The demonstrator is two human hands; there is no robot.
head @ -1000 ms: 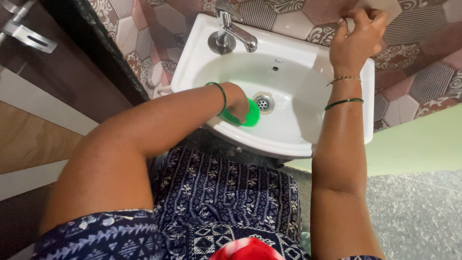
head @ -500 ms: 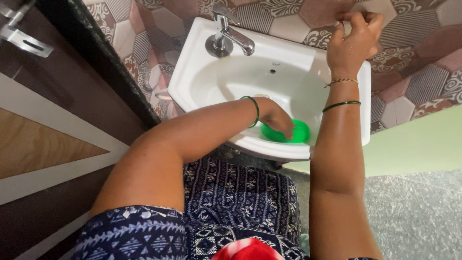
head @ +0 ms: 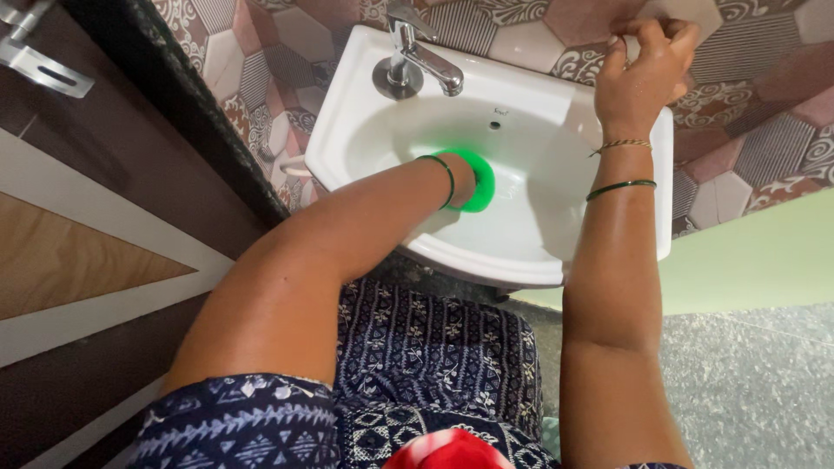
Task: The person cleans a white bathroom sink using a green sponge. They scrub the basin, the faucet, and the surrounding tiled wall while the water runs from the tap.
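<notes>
Two bare arms reach away from the viewer over a lap in dark blue patterned cloth (head: 417, 356), a red patch at the very near edge. Left arm crosses from near left toward the middle, forearm angled up and right, a green bangle (head: 447, 178) at the wrist. The left hand (head: 462, 178) dips into the basin, bent down at the wrist, mostly hidden behind the wrist itself. It presses on a bright green round scrubber (head: 480, 181); the pad shows as a crescent on the far and right side of the hand. Fingers lie out of sight under the hand, so how tightly they close on the pad cannot be told, only that hand and pad are in contact.

The scrubber sits on the floor of the white sink (head: 521, 247), about mid-basin, with the overflow hole farther back.

Right arm runs straight up the right side, two thin bangles on the wrist. The right hand (head: 647, 69) rests against the patterned tiled wall (head: 764, 104) just beyond the sink's far right corner, fingers curled, fingertips on the tile, nothing held.

Chrome tap (head: 417, 61) stands at the sink's far left rim. A dark door frame (head: 174, 113) runs down the left.
</notes>
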